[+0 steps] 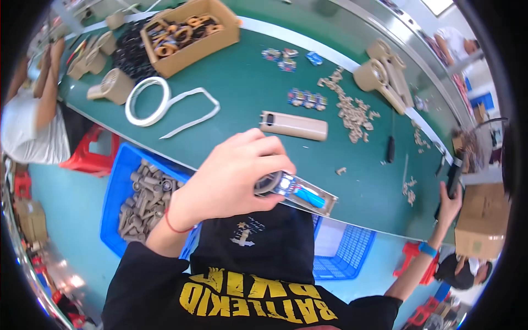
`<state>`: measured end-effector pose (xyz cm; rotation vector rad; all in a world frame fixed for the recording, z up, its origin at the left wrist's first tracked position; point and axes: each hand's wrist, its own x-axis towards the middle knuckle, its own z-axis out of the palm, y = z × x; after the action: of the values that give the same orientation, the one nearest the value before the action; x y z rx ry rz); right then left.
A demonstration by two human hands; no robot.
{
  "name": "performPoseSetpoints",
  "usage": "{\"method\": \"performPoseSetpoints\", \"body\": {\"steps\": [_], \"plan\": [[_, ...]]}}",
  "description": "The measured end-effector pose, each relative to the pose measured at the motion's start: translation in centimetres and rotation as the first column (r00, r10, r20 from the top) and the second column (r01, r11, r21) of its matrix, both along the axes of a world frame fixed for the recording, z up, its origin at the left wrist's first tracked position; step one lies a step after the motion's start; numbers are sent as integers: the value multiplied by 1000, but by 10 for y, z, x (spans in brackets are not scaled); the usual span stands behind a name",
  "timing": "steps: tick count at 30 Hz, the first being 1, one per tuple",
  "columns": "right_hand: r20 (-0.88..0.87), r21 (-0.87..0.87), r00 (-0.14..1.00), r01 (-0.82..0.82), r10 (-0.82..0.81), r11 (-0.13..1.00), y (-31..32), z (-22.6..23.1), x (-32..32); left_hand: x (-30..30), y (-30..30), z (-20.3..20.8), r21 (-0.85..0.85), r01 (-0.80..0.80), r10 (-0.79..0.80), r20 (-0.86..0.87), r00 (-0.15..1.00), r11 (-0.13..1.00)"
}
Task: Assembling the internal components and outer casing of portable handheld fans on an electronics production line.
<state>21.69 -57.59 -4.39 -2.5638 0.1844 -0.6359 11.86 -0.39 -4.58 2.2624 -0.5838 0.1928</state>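
My left hand (234,170) is closed around the round end of an open beige handheld fan housing (331,204) at the table's near edge. Inside that housing sit a small circuit board (286,184) and a blue cylindrical battery (309,196). Far to the right, my right hand (451,204) is wrapped around a black stick-shaped tool (455,175); its exact kind is too small to tell. Just beyond my left hand lies a beige handle cover (294,126) on the green table (247,71).
Around the table are small beige parts (355,113), circuit boards (307,99), a black-handled screwdriver (391,148), fan housings (379,77), a white tape roll (148,102) and a carton of orange-ringed parts (203,52). A blue crate (113,220) stands below left. A co-worker (33,126) sits at left.
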Motion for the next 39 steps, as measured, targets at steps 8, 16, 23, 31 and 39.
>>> {"method": "performPoseSetpoints", "body": {"steps": [8, 16, 23, 31, 39], "plan": [[510, 791, 574, -605, 640, -88, 248, 56, -14, -3, -4, -4, 7, -32, 32, -12, 999, 999], [334, 741, 508, -662, 794, 112, 387, 26, 1, -4, -8, 4, 2, -32, 32, -7, 999, 999], [276, 789, 574, -593, 771, 159, 385, 23, -2, -3, -8, 3, 5, -27, 27, -25, 999, 1000], [524, 826, 624, -538, 580, -167, 365, 43, -24, -7, -8, 8, 46, -4, 6, -31, 999, 999], [699, 713, 538, -487, 470, -503, 353, 52, -40, -13, -31, 18, -10, -189, 189, 77, 979, 982]]}}
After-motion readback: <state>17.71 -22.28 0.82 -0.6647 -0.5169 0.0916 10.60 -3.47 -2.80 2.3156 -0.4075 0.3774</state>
